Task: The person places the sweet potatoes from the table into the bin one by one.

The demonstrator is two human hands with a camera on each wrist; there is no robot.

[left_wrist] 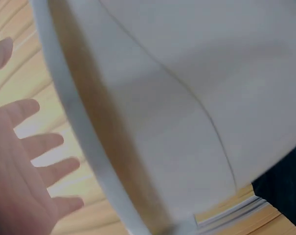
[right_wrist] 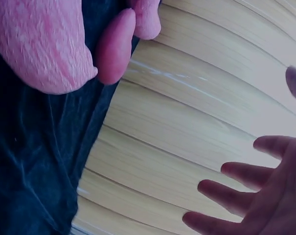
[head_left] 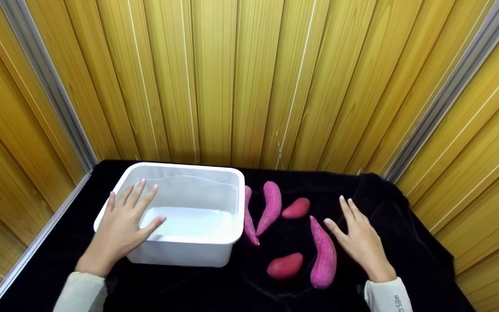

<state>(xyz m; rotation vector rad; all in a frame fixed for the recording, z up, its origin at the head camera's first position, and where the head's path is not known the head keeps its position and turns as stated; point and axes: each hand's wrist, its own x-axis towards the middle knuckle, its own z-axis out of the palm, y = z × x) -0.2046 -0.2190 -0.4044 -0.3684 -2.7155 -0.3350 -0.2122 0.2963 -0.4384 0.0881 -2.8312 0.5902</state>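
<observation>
My left hand point(head_left: 124, 221), fingers spread and straight, overlaps the left side of a white plastic tub point(head_left: 189, 253) in the head view. The left wrist view shows that hand point(left_wrist: 25, 166) beside the tub's wall point(left_wrist: 187, 132), holding nothing. On the right, my right hand point(head_left: 362, 240) has its fingers extended, just right of a long purple sweet potato point(head_left: 324, 255). Two more purple sweet potatoes point(head_left: 270, 206) lie against each other by the tub. Two smaller smooth red tubers point(head_left: 296, 208) lie between, one far, one near. The right wrist view shows the empty right hand point(right_wrist: 265, 186).
A black cloth point(head_left: 180, 288) covers the table. Yellow wood-patterned panels point(head_left: 215, 86) stand behind and on both sides, with grey metal strips point(head_left: 444, 86) at the corners. The tub's white floor point(head_left: 193, 221) shows with nothing lying on it.
</observation>
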